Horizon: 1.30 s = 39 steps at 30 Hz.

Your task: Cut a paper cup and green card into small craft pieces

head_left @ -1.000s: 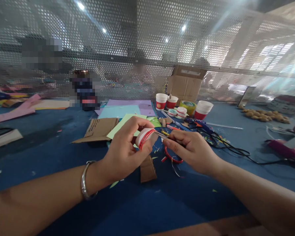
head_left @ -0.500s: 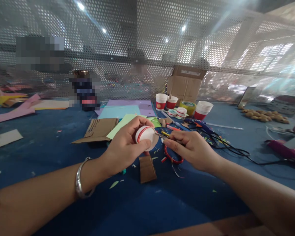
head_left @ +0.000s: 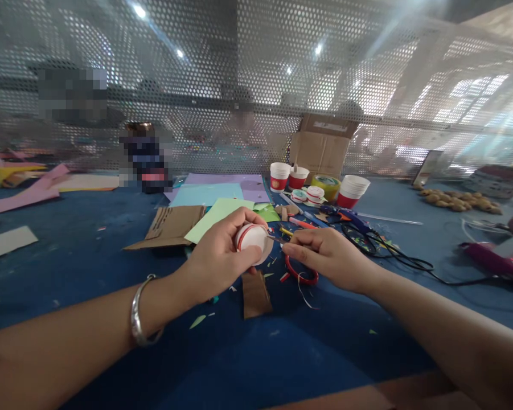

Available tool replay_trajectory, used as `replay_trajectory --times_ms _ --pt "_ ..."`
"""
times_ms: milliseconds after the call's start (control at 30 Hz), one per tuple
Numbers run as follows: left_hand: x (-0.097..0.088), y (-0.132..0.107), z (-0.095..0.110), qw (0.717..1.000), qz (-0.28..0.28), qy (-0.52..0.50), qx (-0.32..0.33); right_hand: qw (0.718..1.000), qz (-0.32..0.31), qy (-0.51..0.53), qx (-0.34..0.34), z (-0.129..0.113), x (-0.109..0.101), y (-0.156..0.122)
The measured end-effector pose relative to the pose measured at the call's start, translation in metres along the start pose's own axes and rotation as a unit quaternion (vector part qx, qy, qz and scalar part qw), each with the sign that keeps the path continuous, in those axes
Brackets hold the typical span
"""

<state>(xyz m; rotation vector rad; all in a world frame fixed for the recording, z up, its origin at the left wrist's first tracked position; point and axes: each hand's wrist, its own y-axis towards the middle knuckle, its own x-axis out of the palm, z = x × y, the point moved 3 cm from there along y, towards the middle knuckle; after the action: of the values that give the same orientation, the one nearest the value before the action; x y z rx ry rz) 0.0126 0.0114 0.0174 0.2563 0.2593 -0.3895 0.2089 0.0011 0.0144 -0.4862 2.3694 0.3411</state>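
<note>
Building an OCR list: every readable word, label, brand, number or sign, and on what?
No legible text.
Cardboard box: pale label, too blurred to read.
Leftmost paper cup stack: round gold emblem, too small to read.
Flat cardboard: dark marks; can't tell if print.

Along the blue table's (head_left: 345, 347) far edge here, red-and-white paper cups (head_left: 279, 177) stand before a brown cardboard box (head_left: 320, 149), right of rectangular purple paper sheets (head_left: 222, 178); nearer the front edge lies a brown cardboard strip (head_left: 256, 297), while a round, white, red-banded piece (head_left: 251, 238) sits in a person's left hand (head_left: 220, 253).
</note>
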Motion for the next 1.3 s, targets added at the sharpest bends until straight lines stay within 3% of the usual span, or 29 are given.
replay_trajectory --times_ms 167,533,800,967,1300 --pt "-0.002 0.002 -0.003 0.997 0.027 0.061 0.027 0.999 -0.004 0.031 0.018 0.004 0.004 0.002" --pt "0.000 -0.002 -0.002 0.999 0.029 -0.003 0.024 1.000 0.028 0.000 -0.012 -0.005 0.001 -0.002" --pt "0.000 0.003 0.000 0.998 -0.001 -0.058 -0.034 0.998 0.037 -0.054 -0.021 -0.002 0.002 -0.002" --pt "0.004 0.005 -0.008 0.989 0.015 -0.132 -0.063 0.993 0.078 -0.086 -0.029 -0.001 0.005 -0.002" --pt "0.009 -0.001 -0.004 0.981 0.023 -0.190 -0.021 0.989 0.102 -0.090 -0.066 -0.012 0.007 -0.012"
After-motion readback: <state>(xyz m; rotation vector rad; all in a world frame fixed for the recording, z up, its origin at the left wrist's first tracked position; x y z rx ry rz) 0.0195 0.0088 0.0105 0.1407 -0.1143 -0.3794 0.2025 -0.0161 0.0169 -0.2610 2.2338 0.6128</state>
